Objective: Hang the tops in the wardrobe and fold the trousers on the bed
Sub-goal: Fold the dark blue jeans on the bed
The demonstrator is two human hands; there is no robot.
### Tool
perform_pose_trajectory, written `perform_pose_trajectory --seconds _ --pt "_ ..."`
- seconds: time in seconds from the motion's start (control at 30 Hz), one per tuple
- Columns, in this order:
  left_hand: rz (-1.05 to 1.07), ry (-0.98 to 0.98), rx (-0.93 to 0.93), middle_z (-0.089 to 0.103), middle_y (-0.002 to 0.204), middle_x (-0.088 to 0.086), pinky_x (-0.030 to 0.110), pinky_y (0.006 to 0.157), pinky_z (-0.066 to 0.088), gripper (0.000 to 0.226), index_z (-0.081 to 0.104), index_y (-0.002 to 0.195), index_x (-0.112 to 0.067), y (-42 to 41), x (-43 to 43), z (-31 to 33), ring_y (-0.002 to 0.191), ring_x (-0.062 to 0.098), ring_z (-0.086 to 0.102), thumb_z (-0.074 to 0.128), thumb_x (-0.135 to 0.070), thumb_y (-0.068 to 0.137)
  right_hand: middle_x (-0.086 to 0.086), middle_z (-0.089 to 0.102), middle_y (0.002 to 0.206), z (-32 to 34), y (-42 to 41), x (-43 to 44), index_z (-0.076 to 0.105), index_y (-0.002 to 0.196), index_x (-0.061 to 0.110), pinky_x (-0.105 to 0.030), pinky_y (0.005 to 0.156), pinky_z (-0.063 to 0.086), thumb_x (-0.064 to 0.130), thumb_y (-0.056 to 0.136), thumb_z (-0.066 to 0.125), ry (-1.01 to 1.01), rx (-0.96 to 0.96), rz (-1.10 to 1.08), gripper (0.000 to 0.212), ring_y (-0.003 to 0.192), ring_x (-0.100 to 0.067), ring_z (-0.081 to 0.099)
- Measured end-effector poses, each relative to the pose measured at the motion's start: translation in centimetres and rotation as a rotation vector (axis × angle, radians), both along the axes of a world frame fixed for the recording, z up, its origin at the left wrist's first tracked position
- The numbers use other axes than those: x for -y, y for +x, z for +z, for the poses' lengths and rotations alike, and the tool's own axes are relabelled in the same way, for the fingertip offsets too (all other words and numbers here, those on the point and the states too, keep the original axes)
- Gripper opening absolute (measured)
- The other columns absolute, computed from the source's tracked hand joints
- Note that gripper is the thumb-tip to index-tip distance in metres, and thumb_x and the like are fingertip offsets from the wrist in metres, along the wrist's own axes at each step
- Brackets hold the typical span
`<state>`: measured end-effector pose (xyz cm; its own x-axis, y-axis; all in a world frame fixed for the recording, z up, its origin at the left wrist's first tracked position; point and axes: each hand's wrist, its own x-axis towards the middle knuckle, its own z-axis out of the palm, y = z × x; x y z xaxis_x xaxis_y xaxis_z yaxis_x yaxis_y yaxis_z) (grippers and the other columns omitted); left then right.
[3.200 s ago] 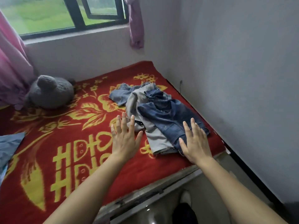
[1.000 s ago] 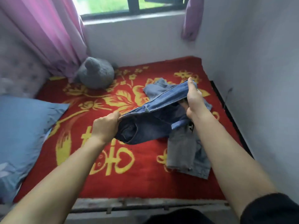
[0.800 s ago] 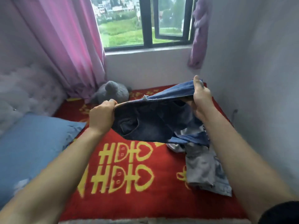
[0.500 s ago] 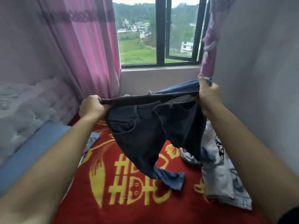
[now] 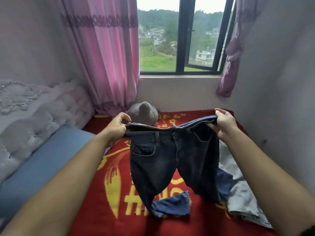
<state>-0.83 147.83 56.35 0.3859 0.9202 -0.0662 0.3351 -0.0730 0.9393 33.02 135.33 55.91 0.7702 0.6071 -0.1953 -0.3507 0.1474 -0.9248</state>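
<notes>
Head view: holding dark jeans up front-on at centre frame, waistband stretched level above the bed. Left hand pinching the waistband end at 9 o'clock of the jeans, right hand gripping the other end at 3 o'clock, both clenched on denim.

Changed over the last second: lifted clear of the pile and shaken from a bunched wad to full width. Legs hanging now, one hem creased onto the blanket at 6 o'clock.

Reads as sorted and oriented; probably ready to lay flat and fold leg on leg.

Leftover grey and blue garments heaped at 4 o'clock. Plush toy at 12 o'clock behind the waistband, blue pillow at 8 o'clock. No wardrobe in view.
</notes>
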Motion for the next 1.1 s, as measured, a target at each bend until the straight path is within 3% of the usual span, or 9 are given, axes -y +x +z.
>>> perform_pose_trajectory --seconds 0.13,0.2,0.3,0.4,0.5,0.77,0.9,1.0,1.1 --pt "-0.021 0.199 -0.174 0.052 0.074 0.006 0.028 0.056 0.034 0.031 0.057 0.084 -0.013 0.9 0.1 0.0 0.068 0.018 0.044 0.036 0.008 0.088 -0.012 0.063 0.101 0.5 0.3 -0.2 0.06 0.117 0.009 -0.036 0.06 0.061 0.015 0.097 0.064 0.059 -0.021 0.036 0.022 0.085 -0.023 0.067" --pt "-0.078 0.219 -0.265 0.055 0.079 -0.001 0.03 0.062 0.038 0.016 0.057 0.087 -0.015 1.0 -0.1 -0.1 0.077 0.017 0.049 0.054 -0.029 0.095 -0.016 0.064 0.101 1.0 0.4 -0.2 0.063 0.114 0.005 -0.036 0.063 0.062 0.011 0.089 0.069 0.062 -0.023 0.072 0.026 0.088 -0.028 0.068" --pt "-0.204 0.27 -0.546 0.063 0.094 -0.012 0.034 0.077 0.05 0.066 0.054 0.105 -0.032 0.3 -0.7 0.0 0.088 0.01 0.06 0.077 -0.074 0.059 -0.014 0.061 0.095 1.0 0.9 0.1 0.061 0.109 0.009 -0.033 0.059 0.06 0.006 0.091 0.063 0.074 -0.003 0.052 0.018 0.082 -0.025 0.067" --pt "-0.138 0.444 -0.677 0.068 0.079 -0.016 0.033 0.071 0.05 0.04 0.063 0.089 -0.044 0.0 -1.3 -1.4 0.085 0.015 0.066 0.068 -0.076 0.067 -0.009 0.057 0.094 -0.2 1.4 0.7 0.058 0.106 0.013 -0.027 0.051 0.057 0.003 0.095 0.056 -0.004 0.117 0.027 0.015 0.078 -0.018 0.064" --pt "-0.055 0.485 -0.817 0.063 0.087 -0.01 0.03 0.067 0.041 0.042 0.067 0.078 -0.04 0.6 -1.0 -3.9 0.087 0.023 0.063 0.053 -0.08 0.077 -0.009 0.054 0.093 -2.4 0.8 1.0 0.055 0.094 0.012 -0.028 0.047 0.057 -0.002 0.095 0.05 -0.122 0.129 0.067 0.016 0.077 -0.019 0.061" --pt "-0.414 0.075 -1.204 0.065 0.074 -0.004 0.027 0.067 0.05 0.029 0.065 0.094 -0.025 3.3 -0.9 -11.6 0.069 0.02 0.067 0.055 -0.052 0.094 -0.015 0.051 0.087 -11.7 1.0 1.0 0.049 0.081 0.0 -0.033 0.042 0.057 -0.01 0.099 0.034 -0.373 -0.13 0.193 0.025 0.077 -0.027 0.059" --pt "-0.354 -0.058 -1.108 0.061 0.075 0.004 0.023 0.051 0.044 0.021 0.063 0.103 -0.016 5.2 -2.5 -14.7 0.061 0.025 0.059 0.049 -0.031 0.097 -0.019 0.052 0.1 -14.7 2.6 -1.9 0.054 0.111 -0.002 -0.042 0.051 0.06 -0.012 0.098 0.035 -0.365 -0.193 0.238 0.024 0.081 -0.029 0.061" --pt "-0.15 -0.287 -0.727 0.056 0.06 0.009 0.02 0.036 0.038 0.019 0.062 0.091 -0.008 7.4 -6.1 -15.3 0.043 0.024 0.056 0.047 -0.018 0.096 -0.011 0.053 0.093 -14.6 4.8 -7.4 0.048 0.133 0.003 -0.038 0.061 0.06 -0.007 0.101 0.037 -0.27 -0.12 0.199 0.036 0.079 -0.022 0.061" --pt "0.083 -0.314 -0.343 0.062 0.074 0.016 0.028 0.03 0.046 0.019 0.061 0.085 -0.009 10.7 -12.4 -12.9 0.042 0.02 0.062 0.049 -0.007 0.099 -0.011 0.05 0.101 -11.8 7.7 -14.9 0.045 0.138 0.003 -0.031 0.057 0.061 -0.004 0.102 0.038 -0.179 -0.04 0.204 0.038 0.082 -0.019 0.059"
